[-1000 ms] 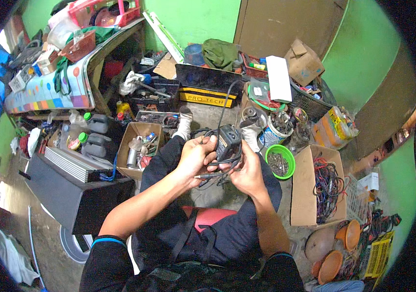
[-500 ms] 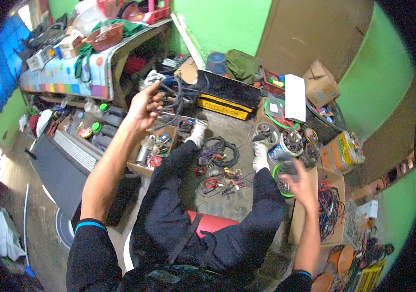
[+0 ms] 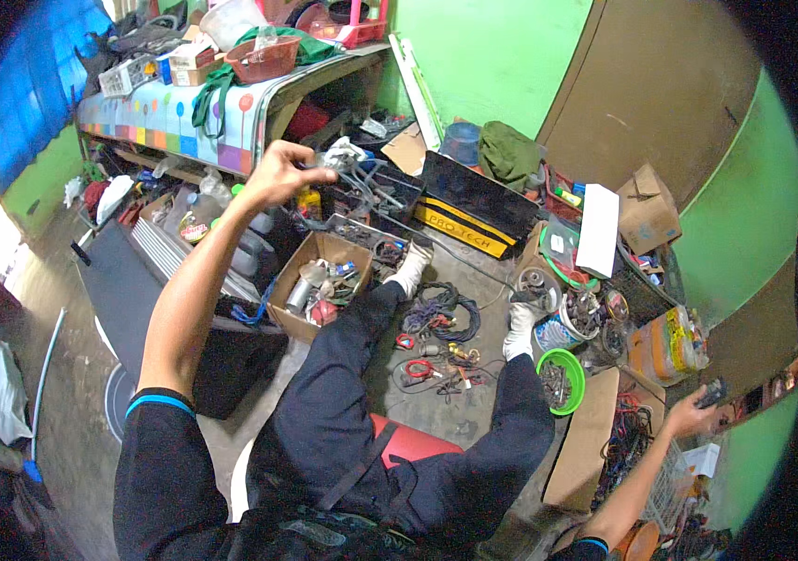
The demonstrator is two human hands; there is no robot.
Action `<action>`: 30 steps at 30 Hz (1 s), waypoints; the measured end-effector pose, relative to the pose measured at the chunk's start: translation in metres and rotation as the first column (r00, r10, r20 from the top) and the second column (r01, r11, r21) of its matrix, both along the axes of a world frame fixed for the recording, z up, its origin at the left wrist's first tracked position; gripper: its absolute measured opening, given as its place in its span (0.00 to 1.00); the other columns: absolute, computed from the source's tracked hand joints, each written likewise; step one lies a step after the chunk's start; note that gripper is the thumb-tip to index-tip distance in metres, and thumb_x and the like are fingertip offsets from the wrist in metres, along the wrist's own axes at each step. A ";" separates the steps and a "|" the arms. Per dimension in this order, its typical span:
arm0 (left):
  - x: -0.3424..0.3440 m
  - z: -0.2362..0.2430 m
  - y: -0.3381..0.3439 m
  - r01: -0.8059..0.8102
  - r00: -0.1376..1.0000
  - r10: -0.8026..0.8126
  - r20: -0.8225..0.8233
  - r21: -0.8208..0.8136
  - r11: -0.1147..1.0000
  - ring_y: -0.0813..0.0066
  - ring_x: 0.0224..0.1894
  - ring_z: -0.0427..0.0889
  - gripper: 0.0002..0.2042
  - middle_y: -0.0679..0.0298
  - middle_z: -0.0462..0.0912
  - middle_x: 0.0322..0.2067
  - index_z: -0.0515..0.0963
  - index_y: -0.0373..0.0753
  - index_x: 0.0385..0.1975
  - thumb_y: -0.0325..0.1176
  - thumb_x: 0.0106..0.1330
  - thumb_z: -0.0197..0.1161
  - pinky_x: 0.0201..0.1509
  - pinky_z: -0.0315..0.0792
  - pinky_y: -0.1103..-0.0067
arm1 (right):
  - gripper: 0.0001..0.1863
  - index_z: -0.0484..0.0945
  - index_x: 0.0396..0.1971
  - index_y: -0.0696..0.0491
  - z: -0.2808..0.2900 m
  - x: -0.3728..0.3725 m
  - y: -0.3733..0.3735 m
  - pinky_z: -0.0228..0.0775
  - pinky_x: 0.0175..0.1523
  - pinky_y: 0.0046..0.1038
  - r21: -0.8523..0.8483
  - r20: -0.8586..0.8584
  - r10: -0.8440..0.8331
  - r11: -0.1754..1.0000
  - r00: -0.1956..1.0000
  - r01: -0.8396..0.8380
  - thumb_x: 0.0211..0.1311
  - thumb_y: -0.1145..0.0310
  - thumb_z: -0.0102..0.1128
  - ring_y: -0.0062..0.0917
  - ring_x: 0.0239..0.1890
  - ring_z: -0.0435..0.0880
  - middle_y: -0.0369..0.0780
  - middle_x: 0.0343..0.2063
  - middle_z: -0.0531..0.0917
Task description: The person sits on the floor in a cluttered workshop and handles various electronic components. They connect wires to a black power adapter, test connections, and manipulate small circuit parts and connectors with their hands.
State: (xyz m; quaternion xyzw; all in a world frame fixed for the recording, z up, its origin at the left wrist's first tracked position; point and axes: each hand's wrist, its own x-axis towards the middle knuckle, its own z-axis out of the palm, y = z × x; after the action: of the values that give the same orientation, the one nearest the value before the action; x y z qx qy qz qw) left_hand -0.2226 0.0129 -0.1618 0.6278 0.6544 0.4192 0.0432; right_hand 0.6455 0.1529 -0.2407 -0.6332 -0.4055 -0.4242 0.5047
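My left hand (image 3: 282,176) is raised over the clutter at the back left, thumb and fingertips pinched together. Whatever they hold, if anything, is too small to make out. A dark cable (image 3: 446,243) runs from near the open black toolbox (image 3: 463,201) across the floor. Far out to the right, my right hand (image 3: 689,414) is closed around a small dark object (image 3: 715,393) whose kind I cannot tell. Between my feet lie a coil of black cable (image 3: 450,313) and several small leads, one a red loop (image 3: 419,367).
A cardboard box of parts (image 3: 320,245) stands by my left foot. Near my right foot are a green bowl (image 3: 577,381) of small metal pieces and a white bucket (image 3: 556,329). An open carton (image 3: 581,449) with tangled wires is at right; a loaded table (image 3: 161,117) stands back left.
My right hand has swung outward to the right with the dark object. My left hand has stayed raised; the dark cable loops beside it have dropped lower. The view has shifted.
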 end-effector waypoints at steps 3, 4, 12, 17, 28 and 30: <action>-0.029 -0.006 0.000 -0.187 0.977 0.171 0.128 0.133 0.973 0.86 0.17 0.63 0.17 0.72 0.69 0.10 0.77 0.35 0.13 0.42 0.53 0.71 0.19 0.57 0.80 | 0.37 0.66 0.54 0.67 0.014 -0.018 0.003 0.59 0.62 0.41 0.064 -0.105 0.107 0.993 0.989 -0.101 0.60 0.47 0.56 0.47 0.58 0.69 0.57 0.56 0.69; -0.031 -0.010 0.003 -0.254 0.962 0.233 0.144 0.143 0.957 0.86 0.17 0.63 0.18 0.71 0.70 0.10 0.77 0.35 0.13 0.43 0.53 0.71 0.20 0.57 0.80 | 0.37 0.66 0.54 0.67 0.018 -0.018 0.005 0.60 0.62 0.40 0.042 -0.146 0.086 0.996 0.986 -0.080 0.60 0.47 0.57 0.47 0.57 0.69 0.57 0.55 0.70; 0.032 -0.017 0.028 -0.246 0.857 0.096 0.506 0.237 0.940 0.88 0.15 0.61 0.18 0.74 0.66 0.10 0.72 0.38 0.13 0.41 0.59 0.67 0.17 0.55 0.81 | 0.27 0.74 0.42 0.64 0.034 -0.079 0.006 0.70 0.45 0.33 -0.034 -0.119 0.438 0.895 0.891 -0.444 0.54 0.54 0.67 0.32 0.35 0.78 0.46 0.37 0.81; 0.155 0.009 0.013 -0.042 0.801 -0.125 0.586 0.263 0.964 0.88 0.12 0.63 0.20 0.74 0.67 0.11 0.69 0.40 0.12 0.42 0.61 0.65 0.14 0.54 0.84 | 0.18 0.77 0.37 0.56 0.063 -0.338 -0.073 0.71 0.45 0.28 0.267 -0.625 0.768 0.040 -0.142 -0.963 0.40 0.75 0.68 0.24 0.37 0.79 0.36 0.32 0.80; 0.255 0.027 -0.011 0.296 0.546 -0.316 0.775 0.174 0.939 0.90 0.17 0.62 0.20 0.76 0.66 0.13 0.66 0.41 0.12 0.41 0.65 0.61 0.19 0.56 0.83 | 0.31 0.69 0.47 0.52 0.051 -0.434 -0.120 0.68 0.54 0.39 0.659 -0.519 -0.022 -0.647 -0.855 -0.384 0.33 0.77 0.62 0.44 0.54 0.72 0.52 0.57 0.68; 0.259 0.012 0.000 0.294 0.743 -0.373 0.556 0.230 0.928 0.90 0.15 0.63 0.19 0.75 0.67 0.13 0.70 0.39 0.16 0.43 0.66 0.59 0.17 0.57 0.84 | 0.29 0.69 0.44 0.51 0.056 -0.430 -0.121 0.69 0.52 0.39 0.551 -0.558 0.061 -0.718 -0.828 -0.425 0.35 0.77 0.63 0.40 0.49 0.75 0.52 0.52 0.72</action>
State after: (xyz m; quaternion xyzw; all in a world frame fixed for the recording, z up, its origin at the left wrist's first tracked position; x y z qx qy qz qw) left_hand 0.0362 0.0131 -0.1502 0.5745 0.4571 0.6193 0.2786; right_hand 0.2153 0.0323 -0.1850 -0.0053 -0.5524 0.7178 0.4237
